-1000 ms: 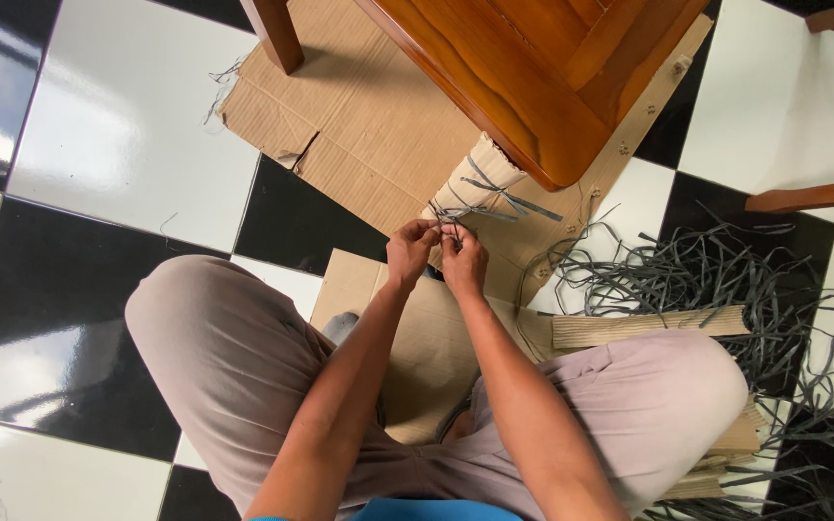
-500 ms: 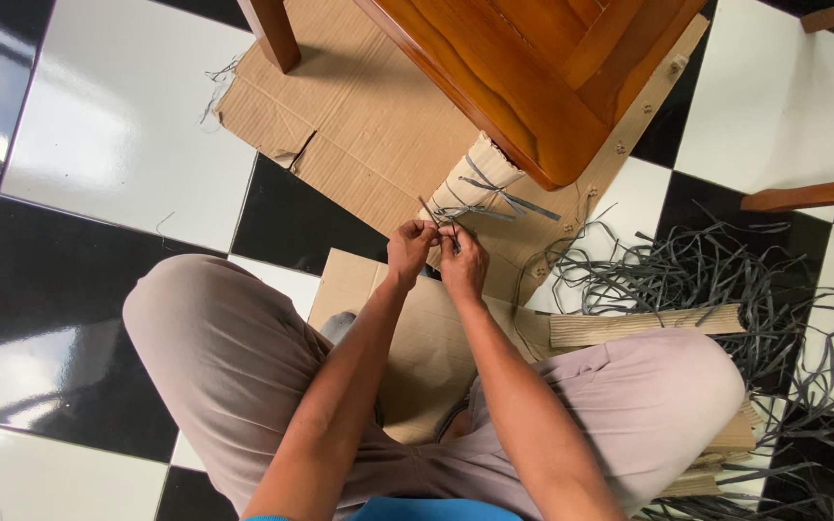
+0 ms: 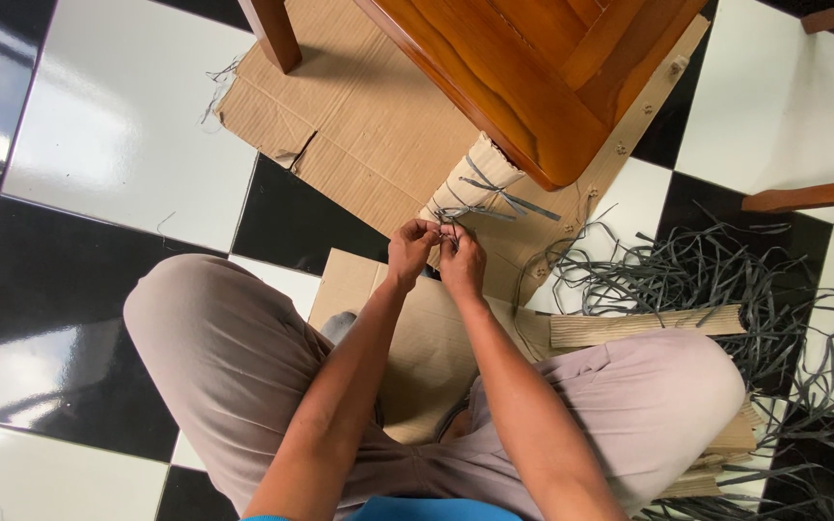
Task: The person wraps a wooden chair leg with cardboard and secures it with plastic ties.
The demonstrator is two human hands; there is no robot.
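Head view, person seated cross-legged on a black-and-white tiled floor (image 3: 118, 125).

Left hand (image 3: 409, 253) and right hand (image 3: 462, 260) meet just below centre-top, touching each other. Fingers of both are pinched narrow on the ends of a thin grey strap (image 3: 448, 232). That strap runs around a rolled cardboard bundle (image 3: 470, 188), which lies directly at 12 o'clock of the hands, its far end tucked under the edge of an orange wooden seat (image 3: 533, 77).

Change over the last second: the hands have barely shifted; they have drawn a little closer together, and the short strap end that stuck up at 11 o'clock of the left hand half a second ago no longer shows. Judgement: the strap ends are being worked into a knot on the bundle, and the tie looks near tight rather than just started. Bundle itself has not moved.

Packaging around:
- flat brown corrugated cardboard sheet (image 3: 359, 116), torn edge, at 11 o'clock of the hands, under the wooden leg (image 3: 272, 34);
- second brown cardboard piece (image 3: 417, 338) under the forearms, at 6 o'clock;
- narrow tan cardboard strip (image 3: 649, 326) at 3 o'clock, resting above the right knee;
- loose heap of grey straps (image 3: 726, 280) at 3 o'clock, well apart from the hands.

No labels or signs visible on any piece.
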